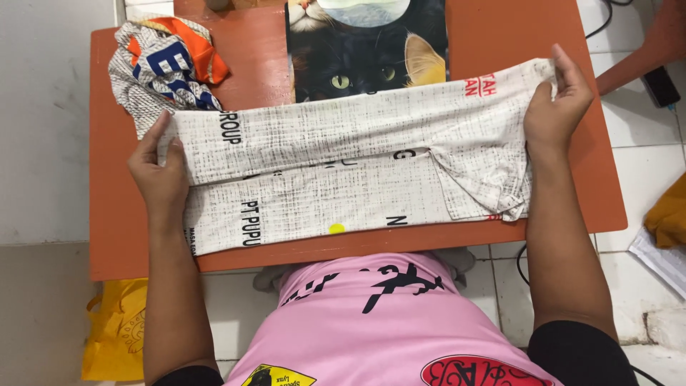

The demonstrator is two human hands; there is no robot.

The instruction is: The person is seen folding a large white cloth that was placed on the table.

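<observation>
Orange table (121, 236) carries everything. The folded white printed shirt (343, 171) lies lengthwise across its middle, w/ the top half doubled over, so each end is pinned to keep edges lined up. My left hand (161, 175) clamps the left end, thumb on top; my right hand (557, 107) pinches the right corner. A crumpled orange-and-blue garment (168, 64) sits back left, cat picture (368, 53) partly under the shirt. Collar mostly tucked away, hard to make out.

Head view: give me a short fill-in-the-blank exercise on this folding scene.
1. Both hands hold the ends of a long folded white ____ on the table.
2. The table top is coloured ____.
3. The crumpled garment lies by the person's ____ hand.
4. The picture behind the folded cloth shows a black ____.

Missing words: shirt; orange; left; cat
</observation>
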